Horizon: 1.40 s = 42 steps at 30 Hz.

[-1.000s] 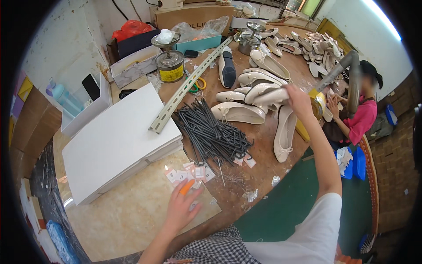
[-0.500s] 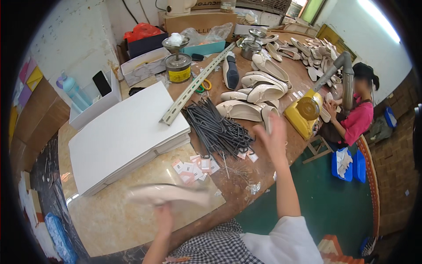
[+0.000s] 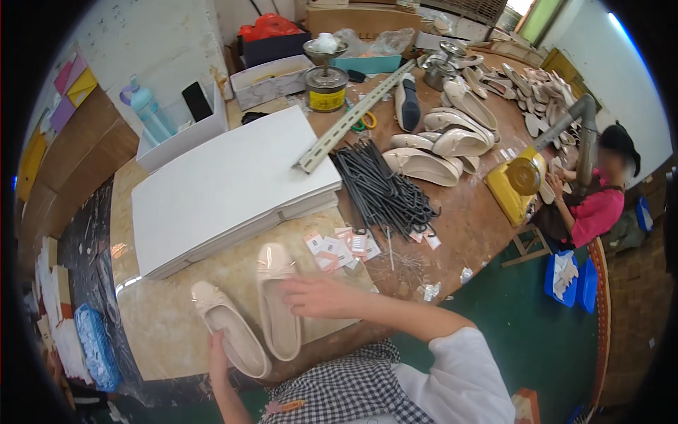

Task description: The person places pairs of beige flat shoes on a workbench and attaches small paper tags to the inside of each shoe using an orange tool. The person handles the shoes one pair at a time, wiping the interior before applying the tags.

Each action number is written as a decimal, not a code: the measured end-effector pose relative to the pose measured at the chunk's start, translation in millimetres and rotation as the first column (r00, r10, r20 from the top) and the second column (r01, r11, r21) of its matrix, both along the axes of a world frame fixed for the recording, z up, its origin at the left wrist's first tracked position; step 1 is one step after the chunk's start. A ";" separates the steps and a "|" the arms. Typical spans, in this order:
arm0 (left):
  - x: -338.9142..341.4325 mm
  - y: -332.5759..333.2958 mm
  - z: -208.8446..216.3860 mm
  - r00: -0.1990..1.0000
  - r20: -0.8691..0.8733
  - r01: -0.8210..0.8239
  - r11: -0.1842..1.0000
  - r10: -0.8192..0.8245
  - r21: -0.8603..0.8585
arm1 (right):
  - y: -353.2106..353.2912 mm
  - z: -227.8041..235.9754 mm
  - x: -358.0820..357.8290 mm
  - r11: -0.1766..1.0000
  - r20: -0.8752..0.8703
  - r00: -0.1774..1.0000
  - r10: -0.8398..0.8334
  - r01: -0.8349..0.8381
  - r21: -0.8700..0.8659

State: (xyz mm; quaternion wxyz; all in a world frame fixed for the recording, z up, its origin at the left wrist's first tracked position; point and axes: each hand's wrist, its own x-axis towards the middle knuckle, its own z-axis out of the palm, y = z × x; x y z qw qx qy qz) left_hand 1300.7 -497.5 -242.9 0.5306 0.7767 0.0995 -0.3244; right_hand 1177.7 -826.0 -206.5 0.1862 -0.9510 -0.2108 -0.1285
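Note:
Two beige ballet flats with small bows lie side by side before me, soles down and toes pointing away. My left hand (image 3: pixel 218 351) grips the left flat (image 3: pixel 239 339) by its outer side, thumb over the edge of the opening. On the right flat (image 3: pixel 283 338), my right hand (image 3: pixel 318 297) has its fingers closed over the outer side and into the opening. Both shoes are over the marbled board (image 3: pixel 162 332) at the table's near edge. Several more beige flats (image 3: pixel 424 166) are piled beyond the black rods.
A stack of white sheets (image 3: pixel 233 191) with a slotted metal bar (image 3: pixel 353 116) on it lies beyond the board. Black hooked rods (image 3: pixel 385 187) and paper tags (image 3: pixel 342 247) lie to its right. A co-worker (image 3: pixel 600 205) sits at the right by a yellow machine (image 3: pixel 512 185).
My right hand has come back from the shoe pile with a second flat. My left hand has lowered and turned its flat, so both now lie parallel. The view has shifted slightly.

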 end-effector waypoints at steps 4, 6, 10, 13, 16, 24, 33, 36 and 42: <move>-23.5 24.0 -6.9 0.970 0.242 -0.003 0.998 0.017 -0.056 | -108.5 52.7 36.6 0.738 -0.239 0.702 -0.671 0.601 -0.308; -27.2 5.0 -8.9 0.983 0.171 -0.057 0.995 0.070 -0.076 | -221.0 19.6 3.4 0.529 0.310 0.518 -0.797 0.847 -0.053; -32.1 -54.1 43.3 0.980 0.122 0.141 0.982 -0.157 0.129 | -317.1 -18.1 -19.7 0.205 0.318 0.466 -0.826 0.773 -0.601; -39.7 -54.9 60.3 0.733 0.557 0.160 0.894 -0.392 0.419 | -327.9 4.1 -13.3 0.198 0.369 0.372 -0.852 0.880 -0.431; -43.3 -77.8 80.4 0.214 0.694 0.449 0.700 -0.688 0.556 | -318.3 71.6 -30.9 0.186 0.450 0.156 -0.879 0.982 0.021; -64.4 -83.7 55.3 -0.096 0.627 0.687 0.404 -0.773 0.603 | -68.1 78.8 -18.8 0.600 -0.098 0.639 -0.763 0.757 0.259; -45.7 -29.5 65.1 0.256 0.773 0.426 0.786 -0.580 0.449 | 0.4 -0.3 -51.4 0.341 -0.519 0.576 -0.631 0.807 0.482; -36.6 -2.4 42.8 0.781 0.582 0.127 0.970 -0.226 0.205 | -60.8 2.8 -80.9 0.319 -0.169 0.362 -0.917 0.918 0.235; -16.8 -16.7 32.3 0.607 0.704 0.192 0.928 -0.369 0.320 | -94.4 -13.5 -94.5 0.338 -0.169 0.416 -0.893 0.870 0.359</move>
